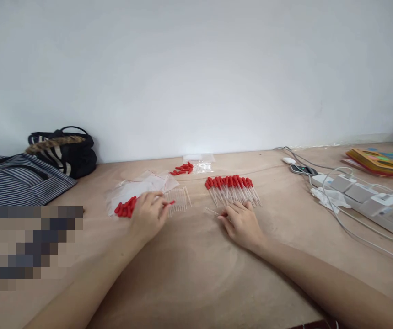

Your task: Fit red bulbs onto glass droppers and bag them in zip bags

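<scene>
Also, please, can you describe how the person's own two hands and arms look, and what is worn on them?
The left hand and the right hand are both bare, with no gloves. I see no ring, watch or bracelet. Both forearms show no sleeve as far as the picture reaches. Fingernail details are too small to tell.

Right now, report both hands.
Left hand: pinching a small red cap.
Right hand: fingers closed on a thin clear tube.
</scene>
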`<state>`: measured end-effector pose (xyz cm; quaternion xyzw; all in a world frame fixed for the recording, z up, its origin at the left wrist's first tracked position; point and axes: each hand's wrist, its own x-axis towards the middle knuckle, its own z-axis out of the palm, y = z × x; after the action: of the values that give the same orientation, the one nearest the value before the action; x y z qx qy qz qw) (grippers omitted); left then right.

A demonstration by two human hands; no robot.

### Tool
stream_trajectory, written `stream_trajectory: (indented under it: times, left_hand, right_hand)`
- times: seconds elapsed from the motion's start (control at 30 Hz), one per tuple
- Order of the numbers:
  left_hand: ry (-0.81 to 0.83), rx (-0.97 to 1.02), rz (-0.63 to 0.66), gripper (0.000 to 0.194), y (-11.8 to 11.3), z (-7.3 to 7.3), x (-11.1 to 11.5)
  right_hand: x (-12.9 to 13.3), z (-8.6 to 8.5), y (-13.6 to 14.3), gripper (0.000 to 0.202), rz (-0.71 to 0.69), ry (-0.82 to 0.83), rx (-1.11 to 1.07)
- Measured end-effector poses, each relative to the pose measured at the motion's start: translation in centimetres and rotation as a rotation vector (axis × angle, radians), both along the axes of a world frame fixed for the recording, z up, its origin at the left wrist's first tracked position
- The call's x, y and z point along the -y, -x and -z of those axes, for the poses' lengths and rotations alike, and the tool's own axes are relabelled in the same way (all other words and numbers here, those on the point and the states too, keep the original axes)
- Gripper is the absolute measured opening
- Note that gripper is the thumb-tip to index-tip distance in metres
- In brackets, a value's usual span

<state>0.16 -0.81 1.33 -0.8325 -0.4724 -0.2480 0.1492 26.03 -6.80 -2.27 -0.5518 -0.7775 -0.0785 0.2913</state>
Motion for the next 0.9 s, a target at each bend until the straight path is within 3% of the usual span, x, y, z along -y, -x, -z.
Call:
stream_trajectory:
  times: [0.07, 0.17, 0.37, 0.6, 0.77, 0.9]
  left_hand:
    - [0.129, 0.068, 0.237, 0.020, -1.7, 0.7, 1.4]
    - [0.289, 0.181, 0.381, 0.015, -3.3, 1.9, 2.7]
    - [0.528, 0.307, 0.354, 0.013, -4.4, 2.4, 2.7]
    - [0.591, 0.524, 0.276, 0.011, -4.8, 3.2, 2.7]
    - [0.725, 0.711, 0.348, 0.013, -4.6, 3.9, 2.6]
    - [0.785, 0.874, 0.355, 0.015, -4.9, 3.7, 2.8]
  right_hand:
    - [0.4, 0.0, -1.0, 0.015, -0.031, 0.014, 0.002]
    - [0.5, -0.1, -1.5, 0.012, -0.126, 0.057, -0.009]
    - [0.3, 0.1, -0.6, 0.011, -0.258, 0.101, -0.059]
    - [0.8, 0.0, -0.1, 0.018, -0.282, 0.054, -0.183]
    - [1.2, -0.1, 0.6, 0.029, -0.283, 0.009, -0.158]
    - [1.3, -0.1, 1.1, 0.031, -0.307, 0.033, -0.150]
